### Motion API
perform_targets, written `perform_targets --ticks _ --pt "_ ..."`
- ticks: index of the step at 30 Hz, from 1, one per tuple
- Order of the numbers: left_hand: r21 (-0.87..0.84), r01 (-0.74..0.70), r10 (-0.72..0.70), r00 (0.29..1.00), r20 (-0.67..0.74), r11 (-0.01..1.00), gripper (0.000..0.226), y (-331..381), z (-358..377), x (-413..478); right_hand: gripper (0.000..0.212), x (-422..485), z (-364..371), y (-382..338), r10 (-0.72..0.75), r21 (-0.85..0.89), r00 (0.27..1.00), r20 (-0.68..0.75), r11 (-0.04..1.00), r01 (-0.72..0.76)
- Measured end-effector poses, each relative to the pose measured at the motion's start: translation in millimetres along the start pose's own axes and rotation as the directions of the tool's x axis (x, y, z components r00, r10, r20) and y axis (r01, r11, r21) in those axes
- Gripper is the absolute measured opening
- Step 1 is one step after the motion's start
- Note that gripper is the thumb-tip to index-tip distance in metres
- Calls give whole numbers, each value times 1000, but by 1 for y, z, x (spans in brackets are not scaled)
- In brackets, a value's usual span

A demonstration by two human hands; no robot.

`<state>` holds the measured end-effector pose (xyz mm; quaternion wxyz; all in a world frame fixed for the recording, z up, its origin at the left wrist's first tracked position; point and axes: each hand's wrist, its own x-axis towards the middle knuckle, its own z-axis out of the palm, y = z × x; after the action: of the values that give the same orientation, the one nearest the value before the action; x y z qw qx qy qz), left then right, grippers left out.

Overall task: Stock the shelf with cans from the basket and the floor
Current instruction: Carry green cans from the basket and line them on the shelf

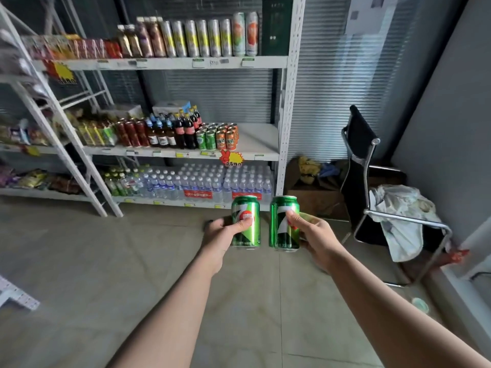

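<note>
Grey floor tiles run up to a white metal shelf unit (285, 107) set against slatted blinds, with a black chair (361, 144) off to its right. Seen from the head camera, both arms reach forward over the floor, each carrying a green can upright, long axis vertical. Left hand (223, 232) has its fingers wrapped around the left can (245, 221), thumb pressed across the label; right hand (316, 236) is closed the same way around the right can (284, 224), thumb on its front. Between the two cans there is a narrow gap; they sit just beside each other without touching. On the middle shelf (260, 140) a block of green and orange cans (218, 135) stands near the front edge, and the board is bare from that block to the right-hand post. That bare stretch lies up and ahead of both hands, slightly right of them, so the right hand looks the nearer one to go first. Neither the basket nor any cans on the floor show here. Below, packs of water bottles (225, 181) fill the bottom shelf.
</note>
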<state>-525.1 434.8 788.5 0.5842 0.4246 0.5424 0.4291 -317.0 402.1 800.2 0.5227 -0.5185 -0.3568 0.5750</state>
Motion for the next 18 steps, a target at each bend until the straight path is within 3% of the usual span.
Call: perform_targets --ticks 5,12,18 --pt "-1 -2 2 1000 9 1000 71 7 -20 20 36 20 22 5 3 -42 1000 3 999 -3" --pt "-17 22 -22 999 33 1000 81 14 -37 70 35 63 43 2 -6 -53 1000 -3 999 6" --pt "-30 -4 6 998 63 1000 69 32 -45 125 69 125 46 -9 -19 -77 1000 15 997 20"
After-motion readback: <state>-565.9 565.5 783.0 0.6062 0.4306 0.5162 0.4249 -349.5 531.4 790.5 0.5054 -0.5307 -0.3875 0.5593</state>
